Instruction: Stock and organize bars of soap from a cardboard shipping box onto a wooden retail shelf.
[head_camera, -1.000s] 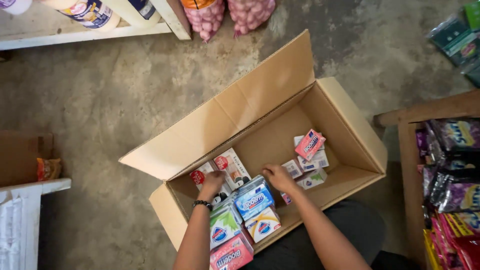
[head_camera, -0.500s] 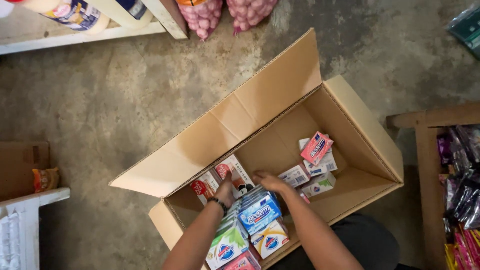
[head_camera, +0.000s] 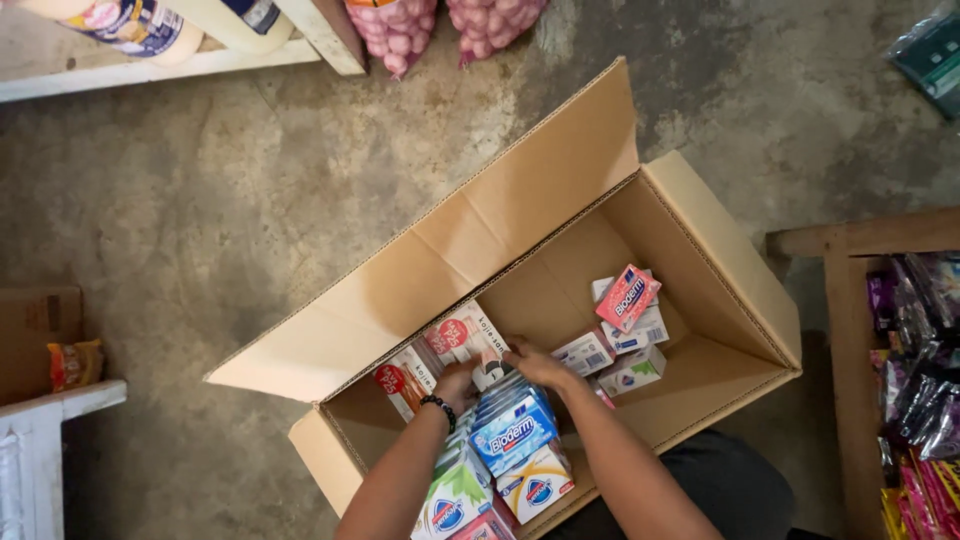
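Far left: a brown carton (head_camera: 38, 335) stands at the frame edge with a yellow snack packet (head_camera: 73, 363) against it, above a white shelf corner (head_camera: 55, 440). Top left: a white shelf board (head_camera: 150, 68) carries large bottles (head_camera: 140, 25).

Centre: an open cardboard box (head_camera: 560, 210) sits on the concrete floor (head_camera: 200, 200), its long flap folded out toward the upper left. Two red-and-white cartons (head_camera: 440, 355) lean against the box's near-left inner wall.

The left hand (head_camera: 458, 383), a dark bead bracelet (head_camera: 440, 408) on its wrist, rests on the far end of a row of small soap boxes (head_camera: 510, 430), fingers curled onto the end of the row; how firmly it grips cannot be told. The row runs from the hands toward the bottom edge, inside the box at its near-left corner, and includes blue, white-green and white-orange packs.

The right hand (head_camera: 535, 365) lies on the same end of the row, just beside the left, fingers bent over the top packs; a firm clasp cannot be confirmed.

Right of the hands: loose soap boxes (head_camera: 625, 340) lie on the box floor, a pink one (head_camera: 627, 297) uppermost. Top: two net bags of pale bulbs (head_camera: 440, 25) hang. Far right: a wooden rack (head_camera: 850, 250) holds bright packets (head_camera: 915, 400).
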